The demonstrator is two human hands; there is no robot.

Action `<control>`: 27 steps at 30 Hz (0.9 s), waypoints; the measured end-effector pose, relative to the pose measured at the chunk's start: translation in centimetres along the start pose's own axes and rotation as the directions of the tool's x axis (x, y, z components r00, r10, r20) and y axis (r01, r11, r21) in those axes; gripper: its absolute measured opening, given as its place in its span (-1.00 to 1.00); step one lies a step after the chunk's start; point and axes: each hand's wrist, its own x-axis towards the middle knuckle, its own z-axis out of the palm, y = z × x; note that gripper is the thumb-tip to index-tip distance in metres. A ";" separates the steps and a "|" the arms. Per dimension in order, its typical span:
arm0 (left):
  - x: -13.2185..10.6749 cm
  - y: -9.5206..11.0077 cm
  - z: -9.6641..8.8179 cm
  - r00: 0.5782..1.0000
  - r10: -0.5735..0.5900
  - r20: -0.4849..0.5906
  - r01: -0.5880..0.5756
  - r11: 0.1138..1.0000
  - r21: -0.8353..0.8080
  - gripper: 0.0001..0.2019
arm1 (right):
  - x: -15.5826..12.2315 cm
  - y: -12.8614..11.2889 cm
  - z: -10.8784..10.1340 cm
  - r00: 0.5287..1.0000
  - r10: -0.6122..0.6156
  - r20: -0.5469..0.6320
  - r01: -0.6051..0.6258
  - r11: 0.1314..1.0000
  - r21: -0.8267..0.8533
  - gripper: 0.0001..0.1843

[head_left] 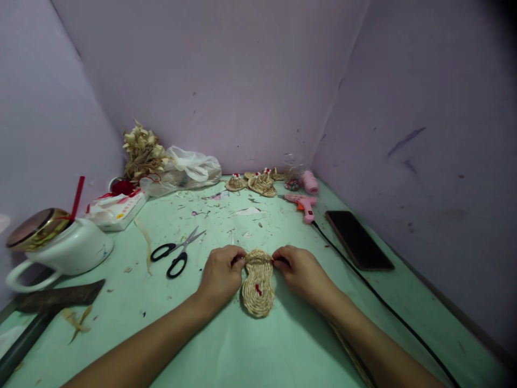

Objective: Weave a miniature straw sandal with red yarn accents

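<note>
On the green table before me lies a coiled straw figure [258, 295], shaped like a figure eight, with a small red mark on its lower, larger round. A short twisted straw strip [259, 260] crosses its upper round. Thumb and fingers of my left hand [221, 271] are closed on the strip's left end, against the figure's edge. At the other end, my right hand [302, 270] pinches the strip, and a speck of red shows at its fingertips. What lies inside each pinch is mostly hidden.
Black-handled scissors [177, 252] lie open at left, near a hammer [52, 302] and a white mug [76, 248]. A pink glue gun [302, 205], its cord and a phone [357, 240] lie at right. Small straw hats [262, 186] stand at the back.
</note>
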 end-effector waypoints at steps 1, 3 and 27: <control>0.0 0.0 0.0 1.000 0.003 -0.002 -0.003 1.000 0.007 -0.88 | 0.0 0.0 0.0 1.000 -0.001 -0.002 0.001 1.000 -0.002 -0.78; 0.0 -0.1 0.0 1.000 0.002 -0.003 -0.002 1.000 0.014 -0.87 | 0.0 0.0 0.0 1.000 -0.001 -0.005 0.001 1.000 -0.002 -0.78; -0.1 0.1 -0.1 1.000 0.026 0.012 -0.026 0.998 0.053 -0.85 | -0.1 -0.1 -0.1 1.000 0.017 0.000 -0.017 1.000 -0.024 -0.80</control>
